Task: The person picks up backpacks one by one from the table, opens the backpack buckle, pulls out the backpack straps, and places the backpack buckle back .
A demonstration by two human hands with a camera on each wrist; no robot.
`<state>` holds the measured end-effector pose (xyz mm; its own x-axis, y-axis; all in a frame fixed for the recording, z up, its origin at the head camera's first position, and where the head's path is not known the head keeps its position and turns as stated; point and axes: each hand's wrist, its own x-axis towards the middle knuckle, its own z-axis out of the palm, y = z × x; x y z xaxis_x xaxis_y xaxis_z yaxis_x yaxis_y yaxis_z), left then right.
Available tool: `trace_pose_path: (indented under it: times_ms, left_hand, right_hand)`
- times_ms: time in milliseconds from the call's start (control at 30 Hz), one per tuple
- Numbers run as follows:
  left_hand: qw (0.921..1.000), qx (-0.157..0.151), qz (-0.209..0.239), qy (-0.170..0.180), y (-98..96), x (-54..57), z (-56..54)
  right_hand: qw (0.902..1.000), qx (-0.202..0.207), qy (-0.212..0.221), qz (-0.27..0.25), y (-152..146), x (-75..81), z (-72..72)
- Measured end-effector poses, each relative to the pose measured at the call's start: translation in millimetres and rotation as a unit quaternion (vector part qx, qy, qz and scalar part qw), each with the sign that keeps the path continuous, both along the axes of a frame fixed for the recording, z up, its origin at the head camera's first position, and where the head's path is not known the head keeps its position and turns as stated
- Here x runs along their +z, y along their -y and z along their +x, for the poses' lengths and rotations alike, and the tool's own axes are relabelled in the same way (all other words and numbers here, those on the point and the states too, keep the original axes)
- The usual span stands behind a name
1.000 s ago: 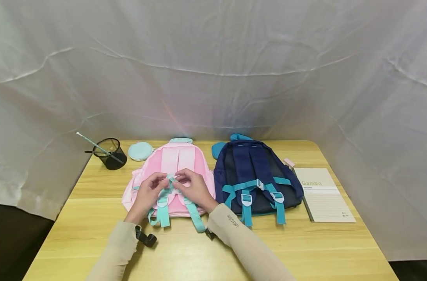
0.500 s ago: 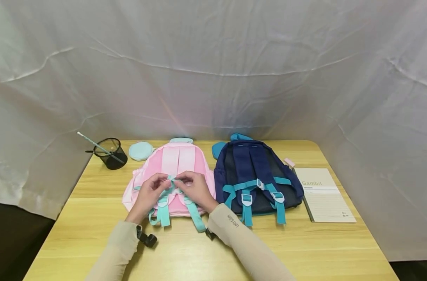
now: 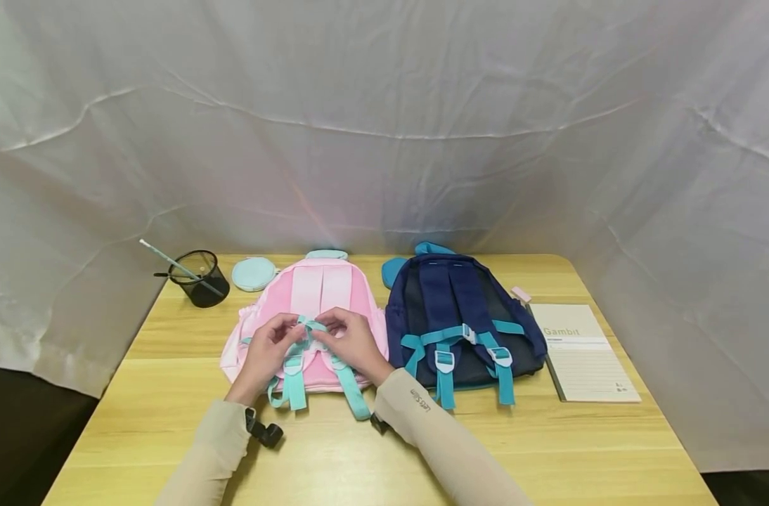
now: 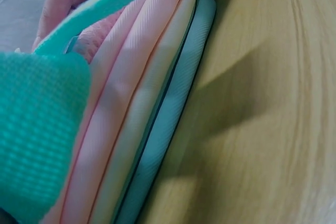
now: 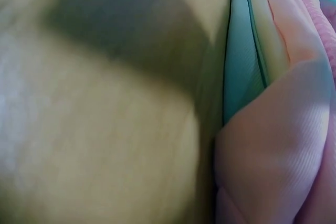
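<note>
A pink backpack lies back side up at the left of the middle. Over its shoulder straps my left hand pinches a turquoise webbing strap with thumb and fingertips. My right hand pinches the same strap from the other side. Whether a buckle sits between the fingers is hidden. Turquoise strap tails hang toward the table's front. The left wrist view shows the backpack's layered edge close by, and a blurred strap tail. In the right wrist view is the backpack's pink side.
A navy backpack with blue straps lies just right of the pink one. Farther right are a notebook and a pink eraser. A black mesh pen cup and a pale blue round pouch stand at the back left.
Both hands stay nearly in place over the pink backpack. The strap between the fingertips has shifted, and a longer flat piece of it now shows.
</note>
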<state>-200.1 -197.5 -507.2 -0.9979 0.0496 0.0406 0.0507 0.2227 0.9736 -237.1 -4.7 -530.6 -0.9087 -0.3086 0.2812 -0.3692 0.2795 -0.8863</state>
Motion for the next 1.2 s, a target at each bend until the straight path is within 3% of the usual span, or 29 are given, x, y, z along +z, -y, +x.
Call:
trace_pose_path:
  times_ms: [100, 333, 633, 933, 1200]
  left_hand:
    - [1.0, 0.002, -0.003, 0.001, 0.5, -3.4, -2.3]
    - [0.9997, 0.001, -0.019, -0.015, 6.4, -33.0, -14.0]
    - [0.9995, 0.0, -0.014, -0.027, 7.6, -35.7, -13.4]
    - [0.9996, 0.01, 0.0, -0.025, 6.6, -35.9, -13.7]
    - [0.9996, 0.001, 0.006, -0.029, 6.4, -33.4, -12.7]
  right_hand:
    - [1.0, -0.006, -0.002, 0.0, -0.5, -0.1, 0.2]
    - [1.0, -0.006, -0.004, -0.007, 0.6, -1.6, -0.6]
    - [1.0, 0.003, 0.006, -0.006, 3.5, -0.7, -1.4]
    - [0.9992, -0.003, 0.017, 0.037, -0.7, 2.4, 3.1]
    - [0.9998, -0.001, 0.013, 0.017, -0.1, 2.8, 1.4]
